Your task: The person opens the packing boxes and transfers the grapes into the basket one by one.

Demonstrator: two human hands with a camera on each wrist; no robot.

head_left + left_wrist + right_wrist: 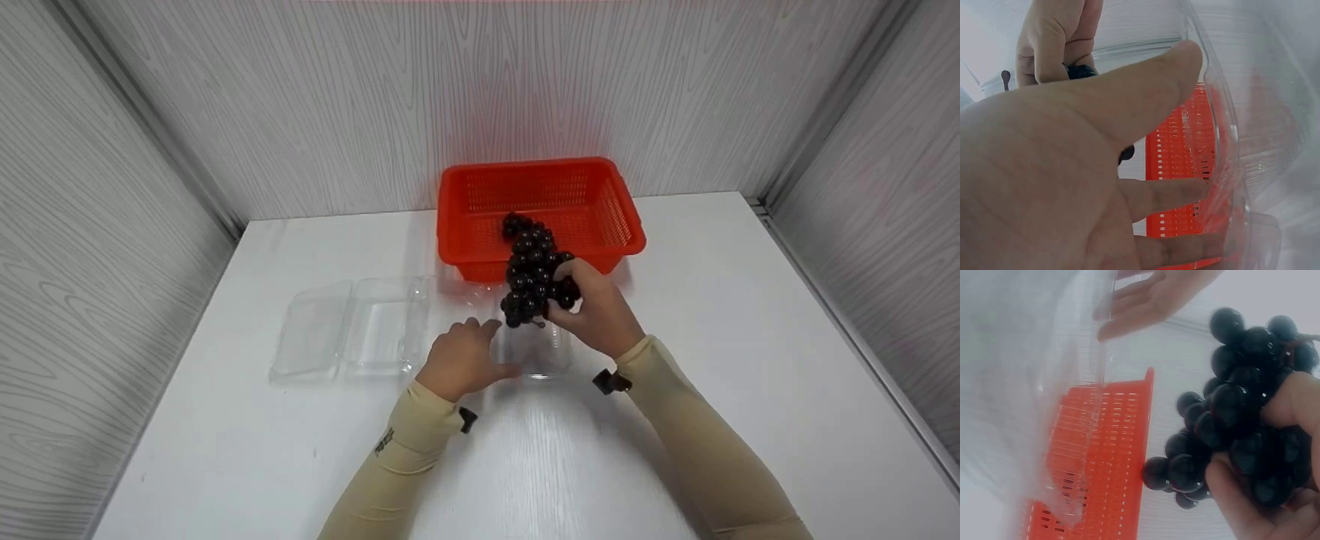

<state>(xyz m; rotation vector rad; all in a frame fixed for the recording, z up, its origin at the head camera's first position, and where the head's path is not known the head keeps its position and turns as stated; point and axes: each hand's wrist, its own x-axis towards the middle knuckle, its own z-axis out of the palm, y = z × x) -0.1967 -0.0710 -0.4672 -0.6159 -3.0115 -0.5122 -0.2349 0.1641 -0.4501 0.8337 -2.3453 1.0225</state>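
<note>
My right hand (596,311) grips a bunch of dark grapes (531,274), thumb and fingers curled round its side. The bunch (1235,405) hangs above a clear plastic clamshell box (536,360), and its far end overlaps the front of a red basket (626,225) in the head view. At the box's left side is my left hand (461,360), its fingers extended and thumb spread. In the left wrist view, the fingertips of this hand (1072,163) lie at the clear rim (1221,112). The grapes partly hide the box from the head camera.
Another clear clamshell box (382,330) lies on the white table (525,465) to the left, its lid (311,330) folded out flat. The slotted red basket stands against the back wall (360,112). Grey wood-grain panels (97,247) enclose the table's sides.
</note>
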